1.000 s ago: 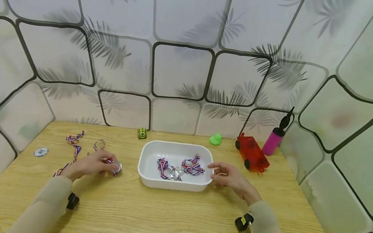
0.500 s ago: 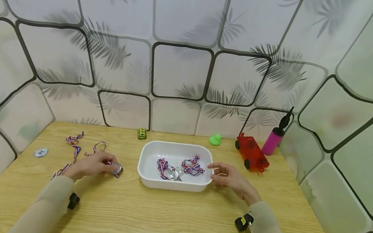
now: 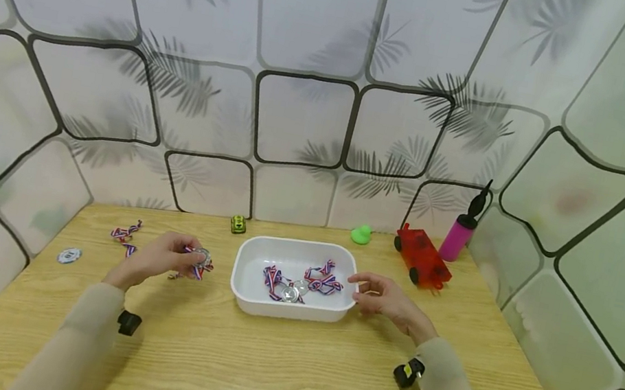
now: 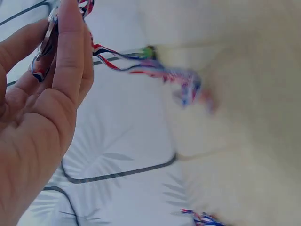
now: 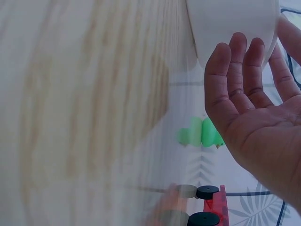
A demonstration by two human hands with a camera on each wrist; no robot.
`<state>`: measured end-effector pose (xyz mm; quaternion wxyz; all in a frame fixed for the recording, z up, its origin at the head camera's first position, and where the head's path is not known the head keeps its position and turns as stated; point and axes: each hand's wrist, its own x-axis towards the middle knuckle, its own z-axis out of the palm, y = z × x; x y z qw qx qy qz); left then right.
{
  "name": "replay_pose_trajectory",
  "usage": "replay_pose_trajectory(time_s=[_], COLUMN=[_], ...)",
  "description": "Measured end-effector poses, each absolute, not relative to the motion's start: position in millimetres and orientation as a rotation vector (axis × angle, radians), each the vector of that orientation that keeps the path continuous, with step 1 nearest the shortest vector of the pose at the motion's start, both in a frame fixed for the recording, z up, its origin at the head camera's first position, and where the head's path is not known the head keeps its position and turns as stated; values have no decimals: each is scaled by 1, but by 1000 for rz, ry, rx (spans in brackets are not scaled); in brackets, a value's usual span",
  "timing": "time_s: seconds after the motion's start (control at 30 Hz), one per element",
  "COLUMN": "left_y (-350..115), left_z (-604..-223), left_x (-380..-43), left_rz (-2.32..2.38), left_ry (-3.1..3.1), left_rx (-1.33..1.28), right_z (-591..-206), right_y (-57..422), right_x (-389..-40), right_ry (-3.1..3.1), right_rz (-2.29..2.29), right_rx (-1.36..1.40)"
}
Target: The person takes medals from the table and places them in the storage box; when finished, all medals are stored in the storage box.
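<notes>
In the head view my left hand (image 3: 166, 260) is raised over the table left of the white bin (image 3: 288, 313). Its thumb and fingers grip a silver medal (image 3: 202, 257) with a red, white and blue ribbon. A loop of that ribbon (image 4: 181, 77) trails off in the left wrist view. My right hand (image 3: 384, 300) rests at the bin's right end. Its relaxed fingertips lie against the outer wall and at the rim, as the right wrist view shows. Inside the bin lie silver medals (image 3: 290, 294) with bunched striped ribbons (image 3: 324, 281).
Another striped ribbon (image 3: 125, 234) and a poker chip (image 3: 68, 255) lie at the table's left. Along the back stand a small yellow toy car (image 3: 238, 224), a green rubber duck (image 3: 360, 234), a red toy car (image 3: 423, 259) and a pink hand pump (image 3: 458, 236).
My left hand has lifted the medal up off the table, and its ribbon has come along. The right hand and the bin have stayed put.
</notes>
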<state>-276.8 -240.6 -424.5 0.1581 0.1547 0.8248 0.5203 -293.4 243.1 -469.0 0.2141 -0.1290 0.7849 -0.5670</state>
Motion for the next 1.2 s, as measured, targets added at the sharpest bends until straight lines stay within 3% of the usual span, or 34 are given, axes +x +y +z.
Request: replay_pose_trajectory(time_s=[0.63,1.2], left_y=[-203,-157], left_z=[-356,-359], left_x=[-289,-296], left_rz=[1647,1854], left_ry=[2518,2389], left_rx=[522,569], right_z=[-467,-466], right_y=[242,242], right_x=[-292,-291], right_ry=[2181,2188], right_rz=[-1575,-1558], right_rx=[-340,-325])
